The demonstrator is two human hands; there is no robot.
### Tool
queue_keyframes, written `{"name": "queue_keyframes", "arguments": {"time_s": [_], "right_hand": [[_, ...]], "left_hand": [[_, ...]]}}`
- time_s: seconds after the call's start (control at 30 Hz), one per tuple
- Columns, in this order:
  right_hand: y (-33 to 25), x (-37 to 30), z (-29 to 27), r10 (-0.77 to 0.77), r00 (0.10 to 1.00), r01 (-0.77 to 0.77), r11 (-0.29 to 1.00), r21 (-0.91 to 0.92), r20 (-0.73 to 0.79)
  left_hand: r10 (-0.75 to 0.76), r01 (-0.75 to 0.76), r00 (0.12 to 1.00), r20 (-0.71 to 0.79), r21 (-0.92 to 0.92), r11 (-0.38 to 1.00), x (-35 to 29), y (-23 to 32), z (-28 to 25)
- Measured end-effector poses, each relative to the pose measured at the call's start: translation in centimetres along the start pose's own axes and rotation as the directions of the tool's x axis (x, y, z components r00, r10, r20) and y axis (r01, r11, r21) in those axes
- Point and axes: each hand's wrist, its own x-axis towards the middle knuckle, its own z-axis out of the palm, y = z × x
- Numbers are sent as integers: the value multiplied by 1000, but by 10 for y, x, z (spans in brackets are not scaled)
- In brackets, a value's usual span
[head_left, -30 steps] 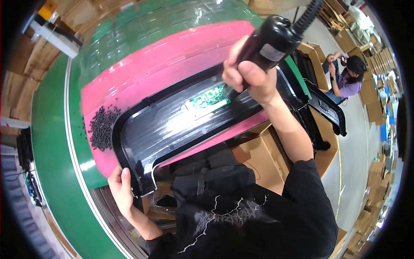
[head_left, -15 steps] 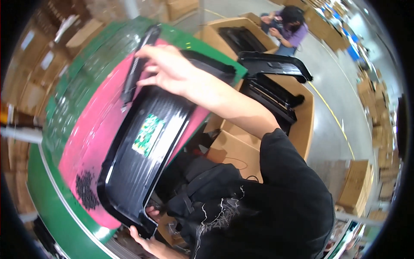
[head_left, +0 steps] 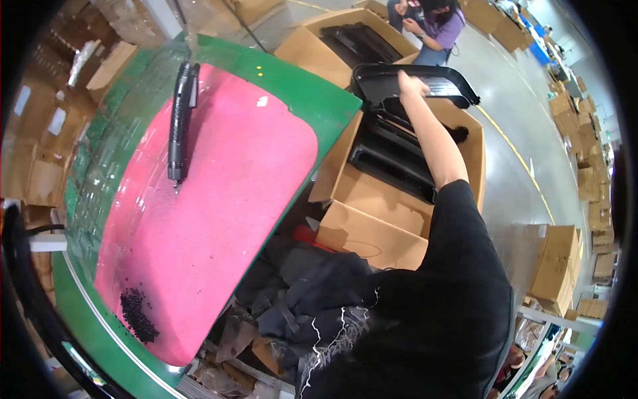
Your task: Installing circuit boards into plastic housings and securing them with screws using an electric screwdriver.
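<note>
My right hand [head_left: 413, 88], arm stretched to the far right, grips a long black plastic tray-shaped panel [head_left: 446, 81] that rests on top of an open cardboard box. Its fingers are partly hidden. My left hand is out of view. A curved black plastic edge [head_left: 41, 312] cuts across the lower left rim of the picture. On the green table [head_left: 312, 90] lies a pink mat [head_left: 232, 179]. Over its far left part is a black electric screwdriver [head_left: 178, 126], bit toward me. A heap of small black screws [head_left: 137, 318] sits at the mat's near left corner.
More black panels [head_left: 392, 156] stand inside the cardboard box [head_left: 475, 173] right of the table. Behind it, another box [head_left: 299, 50] holds black parts. A person [head_left: 435, 26] sits beyond. Clear plastic sheeting [head_left: 100, 153] covers the table's left side.
The black panel that lay on the mat has left it. My right hand has gone from the screwdriver to the panel on the box. My left hand has dropped out of view.
</note>
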Motion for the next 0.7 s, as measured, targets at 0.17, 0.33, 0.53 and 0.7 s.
{"name": "queue_keyframes", "arguments": {"time_s": [0.17, 0.33, 0.53, 0.7], "right_hand": [[58, 25, 17, 100, 918, -49, 989, -140, 383], [68, 36, 30, 18, 820, -39, 999, 24, 572], [74, 102, -14, -110, 536, -165, 959, 232, 837], [21, 133, -87, -358, 506, -200, 836, 511, 784]], "left_hand": [[43, 239, 944, -327, 770, 591, 16, 60, 34], [214, 214, 757, -617, 544, 811, 40, 8, 77], [221, 120, 792, -570, 499, 859, 50, 92, -46], [-66, 368, 706, -706, 285, 885, 56, 63, -29]]}}
